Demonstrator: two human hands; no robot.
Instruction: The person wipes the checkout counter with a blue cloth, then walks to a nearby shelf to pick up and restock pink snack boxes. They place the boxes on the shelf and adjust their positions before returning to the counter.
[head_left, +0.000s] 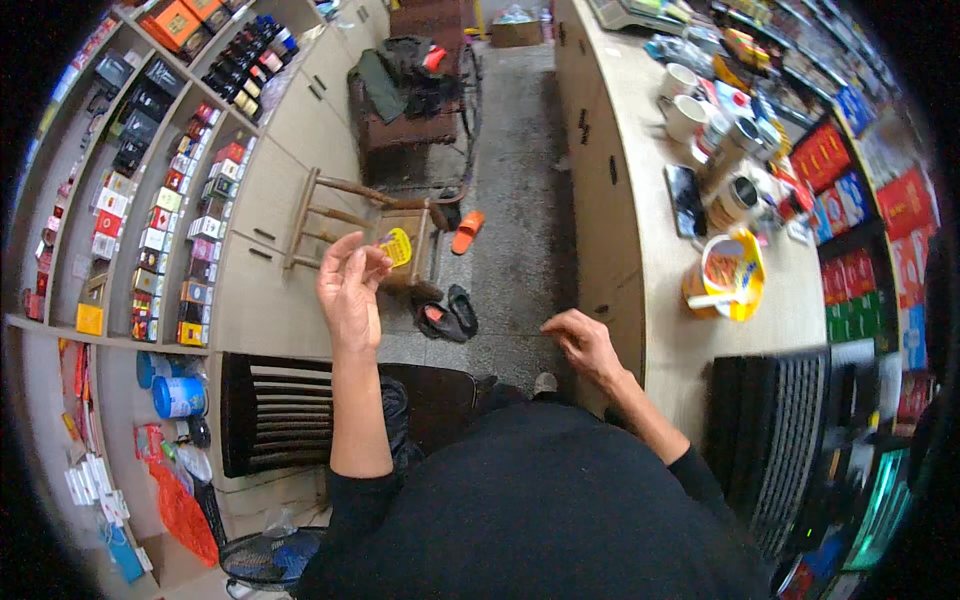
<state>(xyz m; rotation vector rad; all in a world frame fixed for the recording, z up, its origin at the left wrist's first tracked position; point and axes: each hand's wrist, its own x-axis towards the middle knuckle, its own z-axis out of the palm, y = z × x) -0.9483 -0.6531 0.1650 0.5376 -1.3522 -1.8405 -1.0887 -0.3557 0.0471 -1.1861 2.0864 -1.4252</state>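
Observation:
My left hand (350, 295) is raised in front of me on the left, palm turned inward, fingers loosely bent and apart. Beside its fingertips shows a yellow rounded piece with dark print (397, 247), over the seat of a wooden chair (408, 222); whether the fingers touch it I cannot tell. Over the floor near the counter edge hangs my right hand (583, 343), its fingers loosely bent and nothing visible in them. On the counter (665, 330) to its right stands an instant noodle tub (725, 273) with a peeled-back yellow lid and a white fork across it.
Shelves of small boxes (160, 225) line the left wall. A dark slatted chair (285, 410) stands near my left arm. Black shoes (450, 315) and an orange slipper (467, 232) lie on the floor. The counter also bears mugs (685, 118), jars (735, 200) and a phone (685, 200).

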